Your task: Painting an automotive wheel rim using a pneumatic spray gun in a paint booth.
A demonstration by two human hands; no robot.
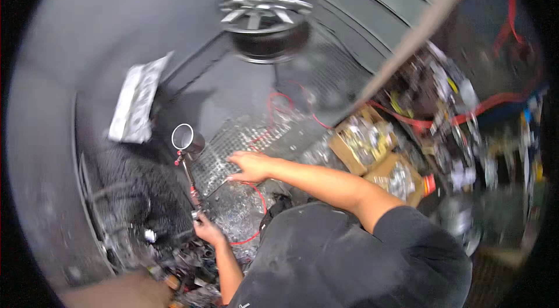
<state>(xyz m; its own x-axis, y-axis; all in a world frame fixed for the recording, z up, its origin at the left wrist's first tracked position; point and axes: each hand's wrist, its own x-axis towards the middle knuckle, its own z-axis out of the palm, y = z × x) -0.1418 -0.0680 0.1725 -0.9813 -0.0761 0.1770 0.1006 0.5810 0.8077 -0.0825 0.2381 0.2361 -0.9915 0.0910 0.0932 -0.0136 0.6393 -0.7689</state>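
My left hand (207,227) is closed on the lower end of a spray gun (194,194) with a metal cup (195,145) at its upper end, the cup's open rim facing up. My right hand (247,165) is held out to the right of the cup with fingers apart and nothing visible in it, over a dimpled floor plate (212,156). Ahead of me a multi-spoke wheel rim (265,14) is raised, slightly blurred. A crumpled silver-white panel (137,101) stands left of the cup, by the wall.
Grey booth walls (105,11) curve around the left and back. A red hose (256,203) winds along the floor. At the right are cardboard boxes (348,149) of clutter and a dense pile of assorted items (460,174) beside an upright edge (425,22). More debris (192,276) lies low at the left.
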